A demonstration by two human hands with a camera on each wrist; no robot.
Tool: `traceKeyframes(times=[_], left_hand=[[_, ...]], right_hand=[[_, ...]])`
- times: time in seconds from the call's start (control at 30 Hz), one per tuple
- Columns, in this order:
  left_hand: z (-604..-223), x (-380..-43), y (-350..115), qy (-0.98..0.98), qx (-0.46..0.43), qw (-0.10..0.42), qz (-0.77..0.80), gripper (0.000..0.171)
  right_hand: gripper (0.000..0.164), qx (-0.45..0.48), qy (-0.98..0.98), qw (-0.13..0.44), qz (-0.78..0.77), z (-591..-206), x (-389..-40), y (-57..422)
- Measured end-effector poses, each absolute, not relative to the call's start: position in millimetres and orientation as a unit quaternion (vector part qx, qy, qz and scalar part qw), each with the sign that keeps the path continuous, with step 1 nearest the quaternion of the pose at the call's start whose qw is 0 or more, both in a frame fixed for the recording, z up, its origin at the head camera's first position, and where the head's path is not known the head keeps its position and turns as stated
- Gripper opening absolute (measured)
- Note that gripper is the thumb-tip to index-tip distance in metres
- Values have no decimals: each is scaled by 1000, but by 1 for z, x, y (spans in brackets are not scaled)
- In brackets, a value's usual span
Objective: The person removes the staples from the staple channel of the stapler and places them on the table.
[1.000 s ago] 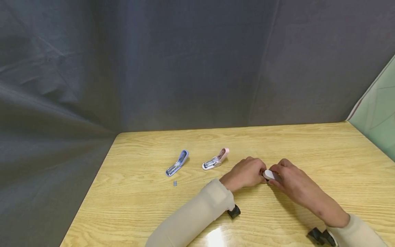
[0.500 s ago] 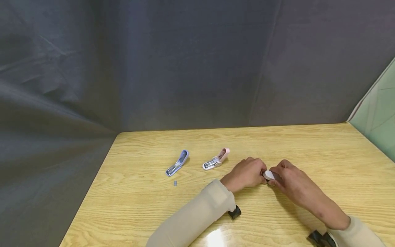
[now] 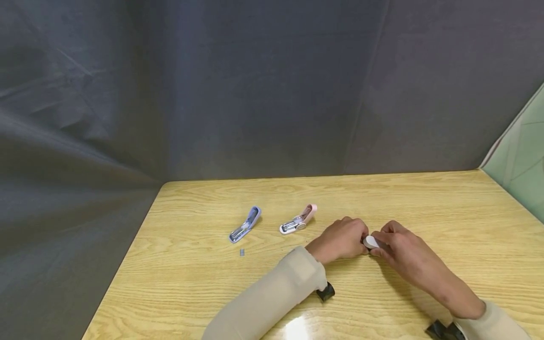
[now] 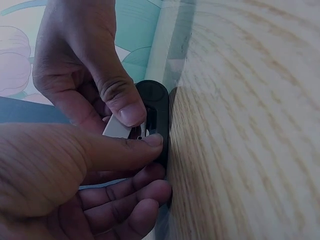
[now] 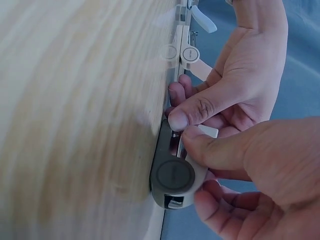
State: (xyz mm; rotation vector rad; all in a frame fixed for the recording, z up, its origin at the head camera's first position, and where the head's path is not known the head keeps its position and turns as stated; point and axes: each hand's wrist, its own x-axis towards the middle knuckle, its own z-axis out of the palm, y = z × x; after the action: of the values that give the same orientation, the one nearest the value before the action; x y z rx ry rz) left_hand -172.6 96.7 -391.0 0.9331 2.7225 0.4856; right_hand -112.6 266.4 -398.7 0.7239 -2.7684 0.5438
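Both hands meet at a small stapler with a white top (image 3: 371, 242) and a dark grey base (image 5: 162, 160), held close over the table. The right hand (image 3: 410, 255) grips the stapler, its thumb (image 5: 202, 147) on the upper part. From the other side, the left hand (image 3: 340, 240) pinches its front end, thumb (image 4: 152, 141) against the slot. A metal edge shows between the two thumbs in the right wrist view. The stapler's round hinge (image 5: 176, 175) faces that camera. Whatever lies inside the slot is mostly covered by fingers.
Left of the hands lie an opened pink-and-white stapler (image 3: 293, 224) and an opened blue stapler (image 3: 244, 226). A small grey staple strip (image 3: 242, 252) rests in front of the blue one. Dark cloth (image 3: 263, 94) hangs behind the wooden table (image 3: 191, 283).
The hands stay in nearly the same place. The stapler's white top tips slightly between the fingers and shows a little shorter in the head view.
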Motion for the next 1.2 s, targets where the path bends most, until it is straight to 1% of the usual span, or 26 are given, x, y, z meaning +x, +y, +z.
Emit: traceKeyframes(times=[0.17,0.43,0.67,0.83,0.93,1.03,1.2], left_hand=[[-390,-172,98,925,322,112,166,25],[-388,-173,97,927,315,116,170,25],[-386,-174,99,931,305,121,160,29],[-388,-173,98,932,303,119,161,29],[-390,-174,95,931,302,120,164,28],[-391,-174,93,931,308,119,158,28],[-391,-172,93,930,316,114,151,27]], right_hand=[[29,250,-941,120,193,-399,-112,269],[29,264,-934,146,193,-400,-116,271],[30,255,-936,142,197,-401,-115,271],[30,255,-932,151,208,-401,-114,271],[28,237,-929,144,243,-397,-113,272],[27,217,-930,120,271,-393,-111,275],[26,197,-937,92,273,-391,-108,278]])
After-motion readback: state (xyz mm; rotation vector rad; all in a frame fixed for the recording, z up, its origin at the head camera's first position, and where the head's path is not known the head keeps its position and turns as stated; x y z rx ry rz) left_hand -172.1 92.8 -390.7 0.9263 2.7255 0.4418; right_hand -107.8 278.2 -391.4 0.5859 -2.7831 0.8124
